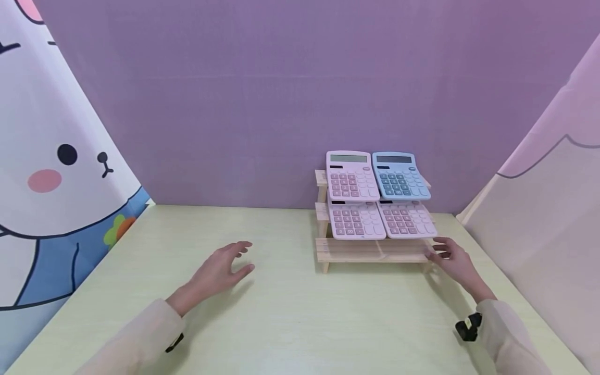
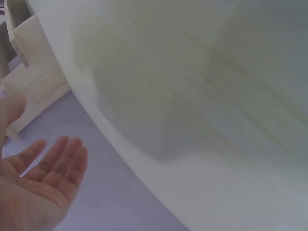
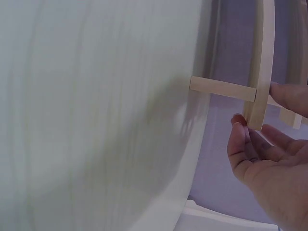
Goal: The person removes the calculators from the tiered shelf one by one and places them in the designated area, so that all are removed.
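Observation:
A three-tier wooden rack [image 1: 353, 253] stands on the table at right of centre. On its top tier lean a pink calculator [image 1: 351, 177] and, to the right, a blue calculator [image 1: 401, 177]. Below them, two more pink calculators [image 1: 357, 221] lean side by side on the middle tier, their displays mostly hidden. My right hand [image 1: 453, 263] grips the right end of the lowest tier, thumb and fingers on opposite sides of the plank [image 3: 260, 62]. Left of the rack my left hand [image 1: 213, 273] hovers over the table, holding nothing, fingers relaxed and thumb apart.
The pale table [image 1: 300, 317] reaches back to a purple cloth backdrop [image 1: 225, 114]. A cartoon-printed curtain [image 1: 56, 219] hangs along the left side, and a pink and white one [image 1: 544, 219] stands close beside my right hand. Both wrists wear dark straps.

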{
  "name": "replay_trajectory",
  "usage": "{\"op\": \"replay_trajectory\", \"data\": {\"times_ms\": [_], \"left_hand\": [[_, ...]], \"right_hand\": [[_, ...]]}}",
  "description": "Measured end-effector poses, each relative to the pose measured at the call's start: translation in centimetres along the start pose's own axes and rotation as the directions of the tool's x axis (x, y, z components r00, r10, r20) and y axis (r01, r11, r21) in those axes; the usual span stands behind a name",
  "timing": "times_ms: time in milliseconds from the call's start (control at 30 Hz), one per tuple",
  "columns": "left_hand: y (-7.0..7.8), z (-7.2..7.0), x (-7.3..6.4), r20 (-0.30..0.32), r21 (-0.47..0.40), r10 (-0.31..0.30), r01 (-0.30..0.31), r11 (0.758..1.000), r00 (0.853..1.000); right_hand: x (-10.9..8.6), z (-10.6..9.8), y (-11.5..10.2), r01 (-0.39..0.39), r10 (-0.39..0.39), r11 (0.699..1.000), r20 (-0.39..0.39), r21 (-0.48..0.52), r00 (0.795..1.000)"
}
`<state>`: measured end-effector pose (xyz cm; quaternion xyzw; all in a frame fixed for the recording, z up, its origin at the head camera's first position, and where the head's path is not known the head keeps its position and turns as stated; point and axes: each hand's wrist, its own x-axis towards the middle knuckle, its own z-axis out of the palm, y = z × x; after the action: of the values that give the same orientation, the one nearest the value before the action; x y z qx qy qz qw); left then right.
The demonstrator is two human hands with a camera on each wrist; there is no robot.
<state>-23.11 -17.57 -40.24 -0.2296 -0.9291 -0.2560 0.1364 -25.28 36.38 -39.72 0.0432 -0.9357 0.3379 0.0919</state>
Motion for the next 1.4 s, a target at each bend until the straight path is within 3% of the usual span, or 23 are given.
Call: {"op": "replay_trajectory", "data": {"times_ms": [400, 800, 1033, 1400], "left_hand": [[1.4, 1.5, 1.8, 0.043, -0.150, 0.019, -0.013, 0.989, 0.999], [3.4, 3.1, 3.9, 0.098, -0.370, 0.024, 0.014, 0.929, 0.995], [4.7, 4.2, 5.4, 0.118, -0.422, -0.007, 0.056, 0.905, 0.993], [6.3, 6.1, 7.3, 0.144, -0.513, -0.082, 0.145, 0.846, 0.986]], "right_hand": [[0.0, 0.0, 0.0, -0.022, 0.020, 0.998, 0.048, 0.053, 0.999], [0.1, 0.0, 0.3, -0.010, 0.006, 0.998, 0.054, 0.064, 0.999], [0.1, 0.1, 0.3, -0.010, 0.006, 0.997, 0.051, 0.076, 0.999], [0.3, 0.0, 0.2, -0.014, 0.006, 0.995, 0.078, 0.104, 0.997]]}}
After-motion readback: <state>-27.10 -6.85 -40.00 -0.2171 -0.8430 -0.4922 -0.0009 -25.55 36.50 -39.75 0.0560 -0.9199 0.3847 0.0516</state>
